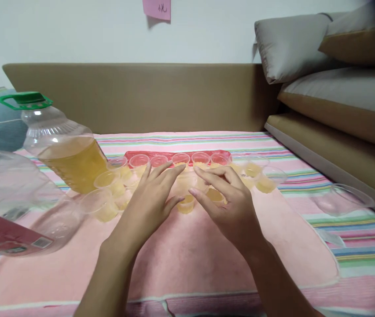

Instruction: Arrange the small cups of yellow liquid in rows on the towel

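Head view: clear cups (186, 203) seemingly between both hands (156, 193).

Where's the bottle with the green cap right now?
In the head view, the green-capped bottle stands at the left, just behind the row-end clear cups and beyond the left hand.

Soft, muted light — faint shadow below pink note (156, 8); top-right corner black — left-edge bottle (12, 189) stretched.
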### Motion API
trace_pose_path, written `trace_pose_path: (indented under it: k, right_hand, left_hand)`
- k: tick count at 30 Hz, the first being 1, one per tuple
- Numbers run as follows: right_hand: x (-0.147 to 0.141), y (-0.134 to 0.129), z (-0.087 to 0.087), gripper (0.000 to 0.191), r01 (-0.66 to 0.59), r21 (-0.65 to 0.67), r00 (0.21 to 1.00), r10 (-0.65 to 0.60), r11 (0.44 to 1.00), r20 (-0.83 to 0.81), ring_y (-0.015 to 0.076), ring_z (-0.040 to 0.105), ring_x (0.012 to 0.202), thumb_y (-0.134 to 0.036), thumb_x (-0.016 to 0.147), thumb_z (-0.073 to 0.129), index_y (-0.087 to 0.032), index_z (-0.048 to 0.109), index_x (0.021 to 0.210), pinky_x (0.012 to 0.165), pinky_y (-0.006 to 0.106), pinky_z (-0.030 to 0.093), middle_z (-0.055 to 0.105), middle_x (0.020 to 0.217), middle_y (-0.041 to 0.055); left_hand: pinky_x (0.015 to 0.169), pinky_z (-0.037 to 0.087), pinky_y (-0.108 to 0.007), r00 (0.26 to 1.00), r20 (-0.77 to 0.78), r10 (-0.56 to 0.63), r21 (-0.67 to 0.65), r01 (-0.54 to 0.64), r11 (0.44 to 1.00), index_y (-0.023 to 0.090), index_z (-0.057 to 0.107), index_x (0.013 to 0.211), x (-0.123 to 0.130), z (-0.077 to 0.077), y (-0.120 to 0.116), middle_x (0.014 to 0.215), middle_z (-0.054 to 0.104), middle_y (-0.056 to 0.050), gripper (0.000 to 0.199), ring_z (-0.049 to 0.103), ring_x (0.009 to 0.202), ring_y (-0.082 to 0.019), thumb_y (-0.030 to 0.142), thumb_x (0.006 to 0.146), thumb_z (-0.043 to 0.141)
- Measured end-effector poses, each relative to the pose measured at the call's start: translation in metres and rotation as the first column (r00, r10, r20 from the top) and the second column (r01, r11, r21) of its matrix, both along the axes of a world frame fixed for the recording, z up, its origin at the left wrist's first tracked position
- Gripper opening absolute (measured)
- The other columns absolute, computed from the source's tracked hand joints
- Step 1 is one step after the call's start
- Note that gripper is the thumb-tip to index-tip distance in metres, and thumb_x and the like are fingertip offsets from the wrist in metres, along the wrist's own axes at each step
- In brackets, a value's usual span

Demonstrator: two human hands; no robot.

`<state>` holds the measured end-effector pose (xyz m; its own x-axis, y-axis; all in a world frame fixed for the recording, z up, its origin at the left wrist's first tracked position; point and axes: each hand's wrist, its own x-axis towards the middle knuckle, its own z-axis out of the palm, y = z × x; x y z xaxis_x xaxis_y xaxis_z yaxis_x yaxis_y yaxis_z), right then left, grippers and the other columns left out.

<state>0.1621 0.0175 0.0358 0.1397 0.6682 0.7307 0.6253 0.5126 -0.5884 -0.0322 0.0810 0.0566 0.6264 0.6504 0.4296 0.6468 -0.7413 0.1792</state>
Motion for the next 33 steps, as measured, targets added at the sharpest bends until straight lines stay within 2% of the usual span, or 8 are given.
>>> trace_pose_path:
  k: [3, 7, 11, 14, 21, 26, 28, 33]
  right_hand:
    - [-0.0003, -0.0001, -0.0005, 0.064, 0.021, -0.02, 0.999, -0.022, 1.0, -0.028, 0.0204, 0.065, 0.095, -0.025, 0.095, 0.077, -0.035, 0.055, 0.154, 0.086, 0.039, 0.062, 0.065, 0.114, 0.0033]
    - [-0.0002, -0.0002, -0.0015, 0.049, 0.011, -0.027, 1.0, -0.011, 1.0, -0.01, 0.0211, 0.064, 0.093, -0.026, 0.096, 0.075, -0.033, 0.066, 0.144, 0.085, 0.04, 0.063, 0.063, 0.107, 0.0036]
    - [-0.0003, -0.0004, -0.0015, 0.067, 0.009, -0.046, 0.999, -0.012, 0.999, -0.044, 0.0201, 0.064, 0.093, -0.024, 0.094, 0.078, -0.035, 0.054, 0.156, 0.085, 0.039, 0.062, 0.064, 0.111, 0.0027]
    - [0.0, -0.0002, -0.0011, 0.048, -0.008, -0.038, 1.0, 0.007, 0.999, -0.027, 0.0191, 0.063, 0.094, -0.022, 0.096, 0.076, -0.031, 0.067, 0.143, 0.088, 0.037, 0.06, 0.062, 0.108, 0.0027]
    - [0.0026, 0.0, -0.0009, 0.04, -0.035, -0.043, 0.999, 0.035, 0.998, 0.016, 0.0196, 0.063, 0.094, -0.023, 0.097, 0.076, -0.025, 0.072, 0.137, 0.088, 0.037, 0.06, 0.061, 0.106, 0.0039]
    - [0.0017, -0.0006, -0.0014, 0.08, 0.01, -0.047, 1.0, -0.011, 0.999, -0.028, 0.0213, 0.064, 0.098, -0.025, 0.097, 0.076, -0.043, 0.038, 0.165, 0.09, 0.04, 0.06, 0.064, 0.12, 0.0018]
    - [0.0012, -0.0004, -0.0018, 0.086, 0.011, -0.034, 0.999, -0.012, 0.999, -0.036, 0.0223, 0.064, 0.1, -0.026, 0.096, 0.077, -0.047, 0.033, 0.166, 0.091, 0.041, 0.06, 0.064, 0.122, 0.0011]
    - [0.0011, 0.0002, -0.0034, 0.09, 0.01, -0.042, 0.999, -0.012, 0.999, -0.042, 0.0226, 0.065, 0.101, -0.026, 0.095, 0.077, -0.05, 0.028, 0.167, 0.092, 0.043, 0.06, 0.065, 0.123, 0.0007]
  left_hand:
    - [0.129, 0.028, -0.067, 1.0, 0.0, -0.002, -0.009, 0.002, 1.0, 0.026, 0.046, 0.154, -0.0001, -0.0006, 0.0001, 0.157, 0.059, -0.01, 0.056, 0.046, 0.152, -0.034, 0.027, 0.102, 0.067]
    - [0.129, 0.028, -0.069, 1.0, -0.015, 0.0, -0.013, 0.0, 1.0, 0.026, 0.047, 0.152, 0.0006, -0.0009, 0.0003, 0.157, 0.059, -0.009, 0.055, 0.045, 0.153, -0.033, 0.024, 0.101, 0.067]
    - [0.128, 0.029, -0.07, 1.0, -0.014, -0.003, -0.007, 0.002, 1.0, 0.024, 0.048, 0.152, 0.0007, 0.0, -0.0002, 0.157, 0.059, -0.009, 0.055, 0.045, 0.153, -0.034, 0.023, 0.101, 0.068]
    - [0.127, 0.03, -0.07, 1.0, -0.015, -0.009, -0.002, 0.009, 1.0, 0.024, 0.048, 0.152, -0.0001, 0.0007, -0.0007, 0.157, 0.059, -0.009, 0.055, 0.045, 0.153, -0.034, 0.024, 0.101, 0.068]
    - [0.127, 0.03, -0.07, 1.0, -0.015, -0.022, -0.002, 0.022, 1.0, 0.026, 0.046, 0.152, 0.0004, -0.0006, 0.0003, 0.157, 0.059, -0.009, 0.055, 0.045, 0.153, -0.034, 0.023, 0.101, 0.068]
    - [0.127, 0.031, -0.067, 0.992, 0.116, -0.054, 0.007, 0.053, 0.999, 0.03, 0.033, 0.157, 0.0015, 0.0002, -0.0013, 0.156, 0.059, -0.01, 0.067, 0.05, 0.149, -0.032, 0.023, 0.101, 0.069]
    - [0.126, 0.032, -0.067, 0.995, 0.077, -0.059, 0.022, 0.058, 0.998, 0.031, 0.042, 0.15, 0.0014, 0.0008, -0.0016, 0.155, 0.06, -0.008, 0.056, 0.047, 0.152, -0.032, 0.022, 0.101, 0.068]
    - [0.128, 0.029, -0.068, 0.996, 0.074, -0.04, 0.029, 0.038, 0.999, 0.029, 0.034, 0.157, 0.0006, 0.001, -0.0006, 0.16, 0.055, -0.011, 0.068, 0.049, 0.15, -0.032, 0.023, 0.1, 0.07]
